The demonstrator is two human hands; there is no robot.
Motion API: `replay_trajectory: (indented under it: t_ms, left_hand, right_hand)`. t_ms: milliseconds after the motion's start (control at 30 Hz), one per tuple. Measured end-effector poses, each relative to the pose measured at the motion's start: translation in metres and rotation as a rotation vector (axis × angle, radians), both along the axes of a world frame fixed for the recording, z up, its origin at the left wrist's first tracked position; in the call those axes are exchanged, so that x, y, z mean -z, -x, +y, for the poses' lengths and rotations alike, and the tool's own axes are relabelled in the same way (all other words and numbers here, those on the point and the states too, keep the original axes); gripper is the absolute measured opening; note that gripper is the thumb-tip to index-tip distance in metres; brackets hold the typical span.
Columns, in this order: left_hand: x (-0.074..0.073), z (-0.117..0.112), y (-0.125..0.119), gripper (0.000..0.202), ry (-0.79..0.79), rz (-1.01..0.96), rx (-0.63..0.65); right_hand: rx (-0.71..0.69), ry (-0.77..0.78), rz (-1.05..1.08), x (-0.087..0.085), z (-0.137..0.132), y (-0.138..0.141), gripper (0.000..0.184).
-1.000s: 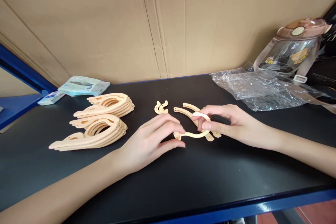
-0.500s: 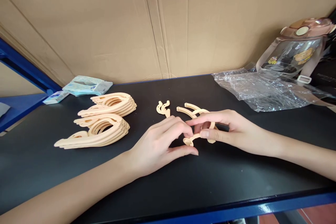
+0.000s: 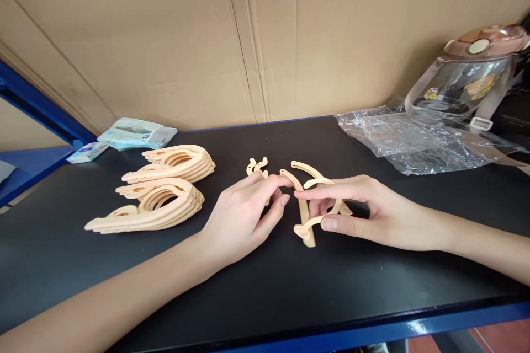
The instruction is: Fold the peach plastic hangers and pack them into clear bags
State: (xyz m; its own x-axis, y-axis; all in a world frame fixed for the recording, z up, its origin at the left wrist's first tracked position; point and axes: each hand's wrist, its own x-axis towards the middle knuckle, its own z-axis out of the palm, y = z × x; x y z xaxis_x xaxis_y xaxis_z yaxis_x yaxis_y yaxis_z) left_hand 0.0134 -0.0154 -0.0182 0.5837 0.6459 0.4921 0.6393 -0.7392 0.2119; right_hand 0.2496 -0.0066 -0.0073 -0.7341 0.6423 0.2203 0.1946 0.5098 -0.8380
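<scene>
Between the thumb and fingers of my right hand point(image 3: 360, 207) is a cream curved plastic piece point(image 3: 308, 224) with a round end, which looks like a folding-hanger part. A straighter cream strip point(image 3: 304, 209) lies under that round end, and another cream strip point(image 3: 304, 166) is just behind. My left hand point(image 3: 248, 209) is to the left, thumb and index finger apart, with nothing seen in it. Its index fingertip is close to the straighter strip; I cannot tell if they touch. Small hook-shaped pieces point(image 3: 260, 165) lie beyond my left hand, partly hidden by it.
Two nested stacks of cream hangers point(image 3: 165, 212) lie on the left of the black table point(image 3: 331, 298). Behind them are blue tissue packs point(image 3: 138, 133). At the right are a crumpled clear plastic bag point(image 3: 414, 140) and a strapped drinking bottle point(image 3: 464, 83). Cardboard point(image 3: 174, 38) stands along the back.
My left hand has come off the curved piece and drawn back left. The straighter strip now shows beneath the curved piece's round end. My right hand keeps its grip, nearly still.
</scene>
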Motion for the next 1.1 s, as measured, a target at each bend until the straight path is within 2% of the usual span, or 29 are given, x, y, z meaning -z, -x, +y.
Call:
replay_trajectory:
  t_ms: [200, 433, 533, 733, 933, 1100]
  left_hand:
    - [0.000, 0.000, 0.001, 0.027, -0.052, 0.220, 0.010]
    - [-0.007, -0.004, 0.005, 0.028, -0.033, 0.195, 0.082]
    - [-0.010, -0.010, 0.006, 0.030, 0.005, 0.194, 0.060]
    - [-0.013, -0.019, 0.004, 0.040, -0.015, 0.207, 0.006]
    - [-0.010, -0.023, 0.004, 0.021, 0.111, 0.205, -0.092]
    - [-0.007, -0.024, 0.006, 0.015, 0.069, 0.199, -0.110]
  right_hand:
    - [0.113, 0.040, 0.067, -0.003, 0.005, -0.002, 0.039]
    - [0.156, 0.116, 0.085, 0.001, 0.012, -0.010, 0.022]
    - [0.199, 0.116, 0.107, 0.002, 0.018, -0.013, 0.013]
    - [0.262, 0.069, 0.128, 0.005, 0.027, -0.015, 0.014]
    - [0.286, 0.075, 0.074, 0.007, 0.028, -0.017, 0.023]
    - [0.298, 0.102, 0.060, 0.006, 0.029, -0.017, 0.023]
